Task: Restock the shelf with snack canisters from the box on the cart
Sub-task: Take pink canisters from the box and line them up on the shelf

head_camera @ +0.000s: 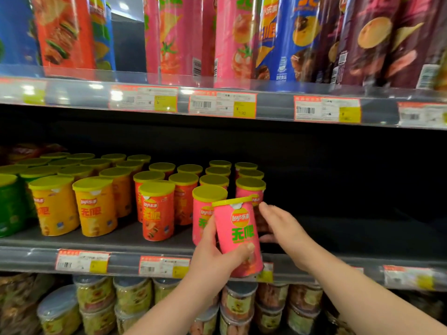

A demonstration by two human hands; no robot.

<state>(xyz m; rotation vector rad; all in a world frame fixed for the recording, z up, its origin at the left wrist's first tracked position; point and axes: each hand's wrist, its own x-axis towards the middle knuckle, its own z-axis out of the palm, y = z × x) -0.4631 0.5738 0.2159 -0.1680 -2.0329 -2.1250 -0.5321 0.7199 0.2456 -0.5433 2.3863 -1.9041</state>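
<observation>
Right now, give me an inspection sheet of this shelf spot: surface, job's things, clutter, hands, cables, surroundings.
Surface: middle shelf, dark, bare to the right of the pink row.
Job's things: pink canister in hand, tilted, in front of the pink row; yellow canisters, red canisters and green canisters stand upright further left. Box and cart not in view.
Clutter: nothing seen.
Hands: left hand grips the pink canister; right hand open, fingers straight by the row's right side, contact unclear.
Cables: nothing seen.
Surroundings: tall canisters above; tubs below; price tags on shelf edges.
</observation>
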